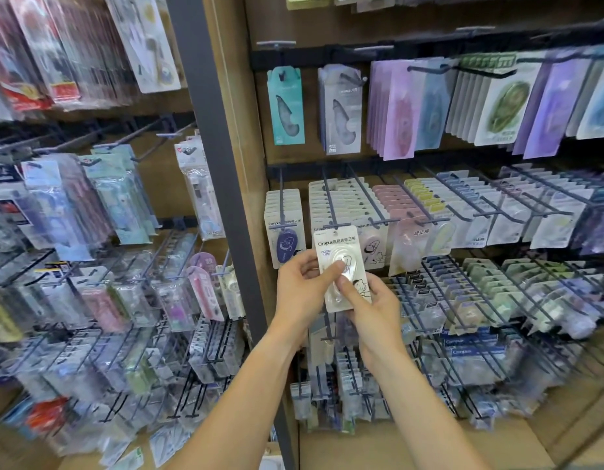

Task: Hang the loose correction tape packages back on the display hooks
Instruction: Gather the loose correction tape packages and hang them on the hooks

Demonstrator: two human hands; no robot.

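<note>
A white correction tape package, printed "Campus" across its card and carrying a clear blister with a pale dispenser inside, is held upright in front of the display, its top edge level with the tip of a dark metal hook in the middle row; whether the hang hole is on that hook cannot be told; the left hand grips the package from its left side, thumb pressed on the blister front and the other fingers curled behind the card; the right hand holds it from below and the right, thumb laid on the lower part of the blister, fingers folded behind the bottom edge; both forearms rise from the lower edge of the view; behind the package hangs a full stack of white packages on that hook; just to the left another stack shows a dark blue dispenser at the front; to the right run further rows in pink, yellow and grey; the upper row carries a teal card, a grey one and lilac cards; a dark upright post divides this panel from a blurred rack of other stationery on the left.
</note>
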